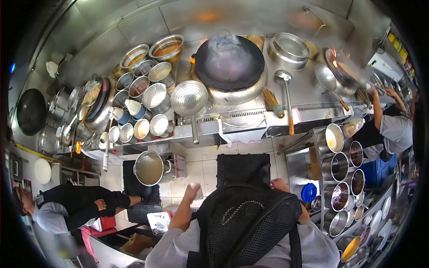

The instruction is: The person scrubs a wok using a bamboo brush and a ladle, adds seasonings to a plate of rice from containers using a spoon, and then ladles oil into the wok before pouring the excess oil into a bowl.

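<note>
My left hand [191,192] hangs low at my left side, its fingers curled round something small and whitish that I cannot make out. At my right side, beside the black apron [243,210], is my right hand [280,185]; its fingers are too small and partly hidden to read. Ahead of me a black wok [229,67] sits on the burner, with smoke or steam rising from it. To its left lies a perforated strainer [189,99], its handle over the counter edge. A bamboo brush [272,102] and a long-handled ladle [286,91] rest to the wok's right.
Steel pots and sauce containers [155,95] crowd the counter at left. A large pot [149,168] of liquid stands below them. Steel containers [339,196] fill the rack on my right. One co-worker [76,207] stands left; another [393,129] works at a flaming wok [342,71].
</note>
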Demonstrator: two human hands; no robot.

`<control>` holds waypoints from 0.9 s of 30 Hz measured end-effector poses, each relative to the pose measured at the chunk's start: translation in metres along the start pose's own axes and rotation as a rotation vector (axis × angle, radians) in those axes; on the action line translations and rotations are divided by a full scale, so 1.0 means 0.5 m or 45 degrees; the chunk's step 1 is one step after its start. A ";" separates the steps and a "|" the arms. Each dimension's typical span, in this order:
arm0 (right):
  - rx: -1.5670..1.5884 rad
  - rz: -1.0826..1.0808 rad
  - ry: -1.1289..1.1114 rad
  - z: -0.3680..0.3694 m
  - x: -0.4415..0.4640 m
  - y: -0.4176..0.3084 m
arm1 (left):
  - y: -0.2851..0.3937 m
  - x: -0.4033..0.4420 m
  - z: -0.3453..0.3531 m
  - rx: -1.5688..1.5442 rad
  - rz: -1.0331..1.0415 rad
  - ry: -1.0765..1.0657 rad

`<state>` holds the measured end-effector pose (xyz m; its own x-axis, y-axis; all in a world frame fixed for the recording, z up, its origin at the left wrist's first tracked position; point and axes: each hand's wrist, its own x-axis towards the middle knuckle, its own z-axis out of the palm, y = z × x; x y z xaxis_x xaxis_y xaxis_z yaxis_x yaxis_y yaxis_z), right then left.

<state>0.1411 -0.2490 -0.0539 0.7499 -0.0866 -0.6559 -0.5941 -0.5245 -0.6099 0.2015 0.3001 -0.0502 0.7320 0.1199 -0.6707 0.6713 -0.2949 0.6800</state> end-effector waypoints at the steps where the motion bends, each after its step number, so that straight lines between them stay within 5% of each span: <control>1: 0.554 0.265 0.051 0.001 -0.002 -0.019 | 0.054 0.000 0.007 0.027 0.006 -0.039; 2: 0.562 0.264 0.051 0.004 0.007 -0.007 | 0.091 0.005 0.016 0.033 0.009 -0.038; 3: 0.377 -0.147 0.102 0.014 0.030 0.021 | 0.127 0.009 0.021 -0.055 0.072 -0.164; 5: 0.206 -0.547 0.167 0.026 0.039 0.027 | 0.212 0.003 0.039 -0.118 0.137 -0.298; 7: 0.883 0.303 0.140 0.031 0.007 0.002 | 0.307 -0.039 0.074 -0.555 0.134 -0.485; 10: 1.028 0.538 0.124 0.043 -0.006 0.039 | 0.417 -0.023 0.126 -0.721 0.139 -0.582; 16: 1.230 0.253 0.372 -0.025 0.104 -0.004 | 0.706 0.049 0.248 -0.913 0.177 -0.730; 20: 1.364 0.163 0.539 -0.134 0.202 -0.116 | 0.853 0.126 0.345 -0.892 0.149 -0.537; 27: 1.412 0.176 0.534 -0.191 0.459 -0.100 | 0.995 0.258 0.458 -0.936 0.050 -0.289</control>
<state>0.3708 -0.3235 -0.1317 0.5739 -0.4628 -0.6757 -0.4505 0.5106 -0.7323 0.6033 -0.0482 0.1338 0.7685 -0.0983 -0.6323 0.6079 0.4206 0.6734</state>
